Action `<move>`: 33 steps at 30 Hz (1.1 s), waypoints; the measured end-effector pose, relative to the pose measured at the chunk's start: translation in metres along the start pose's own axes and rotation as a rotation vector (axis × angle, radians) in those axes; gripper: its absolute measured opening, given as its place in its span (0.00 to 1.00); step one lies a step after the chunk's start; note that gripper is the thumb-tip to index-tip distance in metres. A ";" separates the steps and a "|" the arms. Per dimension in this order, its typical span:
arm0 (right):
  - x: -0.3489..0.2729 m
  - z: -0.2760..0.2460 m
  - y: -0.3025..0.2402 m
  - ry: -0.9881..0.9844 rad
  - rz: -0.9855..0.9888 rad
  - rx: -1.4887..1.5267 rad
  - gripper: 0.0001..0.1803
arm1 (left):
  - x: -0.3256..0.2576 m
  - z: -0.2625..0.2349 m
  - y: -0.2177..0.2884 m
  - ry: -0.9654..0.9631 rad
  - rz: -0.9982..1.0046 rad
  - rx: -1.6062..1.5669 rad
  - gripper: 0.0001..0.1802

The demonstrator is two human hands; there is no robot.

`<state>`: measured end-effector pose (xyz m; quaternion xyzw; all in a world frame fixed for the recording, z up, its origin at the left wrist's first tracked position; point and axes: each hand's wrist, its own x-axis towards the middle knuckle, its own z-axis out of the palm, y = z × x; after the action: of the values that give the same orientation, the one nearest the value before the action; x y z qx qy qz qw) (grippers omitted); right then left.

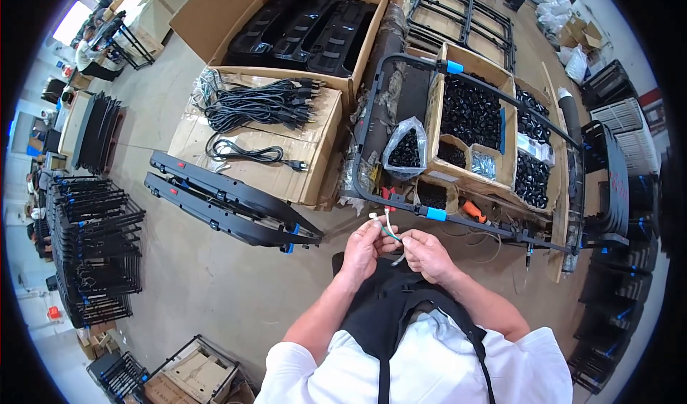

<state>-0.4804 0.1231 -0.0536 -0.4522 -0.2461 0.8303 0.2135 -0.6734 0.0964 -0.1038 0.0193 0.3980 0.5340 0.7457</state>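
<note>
Both my hands are close together in front of my black apron, just short of a black tubular frame (358,139). A thin green wire (388,230) runs between them. My left hand (363,251) is closed on the wire, and a small whitish connector (373,217) sticks up past its fingertips. My right hand (428,256) pinches the wire's other stretch; a pale end hangs below the fingers. A white wire (388,219) comes down from a red part (388,193) on the frame's near bar. Blue sleeves (436,214) wrap the bar nearby.
A wooden tray (434,162) of small black parts and screws lies within the frame, beside a plastic bag (405,150) of parts. An orange-handled tool (472,211) is near the bar. Leftward are black power cords (257,103) on a carton and long black panels (215,196).
</note>
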 end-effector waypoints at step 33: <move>0.051 -0.010 0.065 0.040 0.178 0.224 0.13 | 0.036 -0.046 -0.016 -0.151 0.030 0.337 0.13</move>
<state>-0.5059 0.1038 -0.1300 -0.4622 -0.1064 0.8590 0.1929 -0.6848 0.1005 -0.1635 0.1898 0.4245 0.4677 0.7517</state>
